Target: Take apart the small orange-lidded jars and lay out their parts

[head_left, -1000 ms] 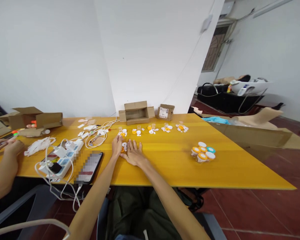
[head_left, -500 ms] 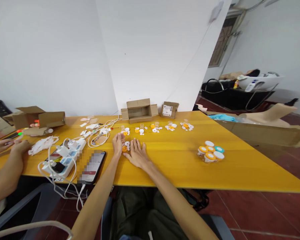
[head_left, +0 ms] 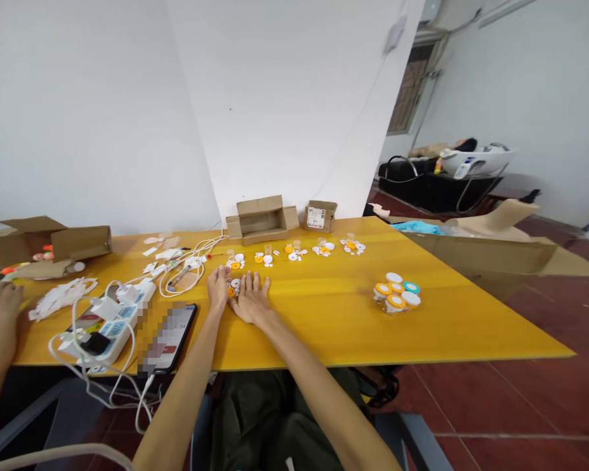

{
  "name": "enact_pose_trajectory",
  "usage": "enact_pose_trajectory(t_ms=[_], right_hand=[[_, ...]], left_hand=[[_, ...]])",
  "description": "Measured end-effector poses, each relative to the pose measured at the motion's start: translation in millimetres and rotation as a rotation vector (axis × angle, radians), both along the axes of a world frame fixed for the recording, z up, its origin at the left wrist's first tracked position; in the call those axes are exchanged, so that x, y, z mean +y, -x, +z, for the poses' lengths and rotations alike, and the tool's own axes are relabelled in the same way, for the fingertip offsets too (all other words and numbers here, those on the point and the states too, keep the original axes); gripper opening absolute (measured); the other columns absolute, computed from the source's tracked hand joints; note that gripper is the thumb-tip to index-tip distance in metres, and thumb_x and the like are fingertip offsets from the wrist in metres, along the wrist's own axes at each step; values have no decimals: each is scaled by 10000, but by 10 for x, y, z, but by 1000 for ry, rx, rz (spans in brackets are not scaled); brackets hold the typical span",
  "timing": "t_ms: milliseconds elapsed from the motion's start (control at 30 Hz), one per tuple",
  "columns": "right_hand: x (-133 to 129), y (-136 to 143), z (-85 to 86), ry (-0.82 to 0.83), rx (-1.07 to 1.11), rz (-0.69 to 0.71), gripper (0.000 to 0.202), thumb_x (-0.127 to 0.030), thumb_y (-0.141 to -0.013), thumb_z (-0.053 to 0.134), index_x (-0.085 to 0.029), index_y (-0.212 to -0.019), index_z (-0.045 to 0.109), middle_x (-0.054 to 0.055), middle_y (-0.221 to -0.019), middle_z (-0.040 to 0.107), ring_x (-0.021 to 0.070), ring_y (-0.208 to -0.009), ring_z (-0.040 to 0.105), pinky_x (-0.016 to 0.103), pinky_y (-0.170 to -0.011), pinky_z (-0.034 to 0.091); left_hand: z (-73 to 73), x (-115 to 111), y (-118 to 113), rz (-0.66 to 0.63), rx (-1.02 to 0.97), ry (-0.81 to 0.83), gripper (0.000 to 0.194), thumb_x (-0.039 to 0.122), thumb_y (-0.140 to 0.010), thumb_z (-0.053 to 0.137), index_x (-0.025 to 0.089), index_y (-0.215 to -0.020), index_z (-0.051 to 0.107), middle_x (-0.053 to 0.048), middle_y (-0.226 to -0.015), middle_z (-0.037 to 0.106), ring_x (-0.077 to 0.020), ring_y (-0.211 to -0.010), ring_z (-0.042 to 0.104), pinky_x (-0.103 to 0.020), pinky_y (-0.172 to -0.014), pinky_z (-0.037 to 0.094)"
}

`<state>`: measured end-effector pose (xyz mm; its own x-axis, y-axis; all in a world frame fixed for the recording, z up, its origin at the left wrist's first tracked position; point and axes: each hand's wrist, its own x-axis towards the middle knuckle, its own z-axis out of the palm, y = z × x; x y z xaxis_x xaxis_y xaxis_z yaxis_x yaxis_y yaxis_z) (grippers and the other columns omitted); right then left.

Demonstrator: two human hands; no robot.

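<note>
My left hand [head_left: 218, 288] rests on its edge on the yellow table, its fingers stretched along the left side of a small pile of white and orange round parts [head_left: 233, 286]. A clear little cup stands close to those fingertips, partly hidden; whether they touch it I cannot tell. On the pile's other side, my right hand [head_left: 251, 298] lies palm down with spread fingers, thumb towards the pile. Behind my hands runs a row of similar piles, including one with a clear cup [head_left: 267, 250] and another with orange and white discs [head_left: 353, 246].
Lidded clear jars [head_left: 395, 292] are grouped at the right. To my left lie a phone [head_left: 171, 340], a power strip [head_left: 122, 327] with tangled cables and a bundle of white strips [head_left: 61, 297]. Cardboard boxes [head_left: 262, 222] stand at the back. Another person's hand [head_left: 0, 307] is at far left.
The view has turned slightly right, so everything sits further left. Both my hands stay around the same pile. The other person's hands have shifted at the far left.
</note>
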<state>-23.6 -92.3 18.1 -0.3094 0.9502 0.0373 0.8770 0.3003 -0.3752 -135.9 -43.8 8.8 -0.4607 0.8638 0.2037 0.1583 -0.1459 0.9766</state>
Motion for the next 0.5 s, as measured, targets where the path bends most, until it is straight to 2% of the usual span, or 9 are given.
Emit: enact_pose_trajectory(t_ms=[133, 267, 433, 500], right_hand=[[-34, -47, 2, -54, 34, 28, 752, -468, -949, 367, -5, -1530, 247, 251, -1593, 230, 368, -1514, 142, 661, -1174, 70], [-104, -126, -53, -99, 55, 53, 777, -499, -964, 346, 20, -1529, 218, 260, -1584, 253, 342, -1510, 179, 600, -1198, 113], [-194, -291, -161, -153, 69, 89, 818, -546, -960, 362, 12, -1536, 197, 260, -1588, 245, 331, -1503, 212, 546, -1208, 166], [-237, -410, -211, -173, 85, 113, 827, -568, -959, 363, 9, -1533, 215, 259, -1588, 250, 321, -1498, 233, 513, -1210, 191]], left_hand=[[2, -12, -5, 25, 47, -23, 231, 345, -849, 532, 204, -730, 672, -64, -807, 737, -251, -889, 695, -367, -848, 549], [-10, -16, 4, 62, 233, -56, 238, 379, -864, 525, 210, -784, 672, -56, -789, 709, -260, -862, 665, -401, -876, 530], [8, -110, -91, 141, 581, -192, 217, 336, -891, 514, 223, -970, 682, -111, -1125, 673, -298, -1151, 557, -469, -1036, 428], [19, -198, -182, 108, 713, -262, 249, 329, -920, 494, 233, -1072, 666, -118, -1243, 618, -300, -1232, 502, -481, -1055, 401]])
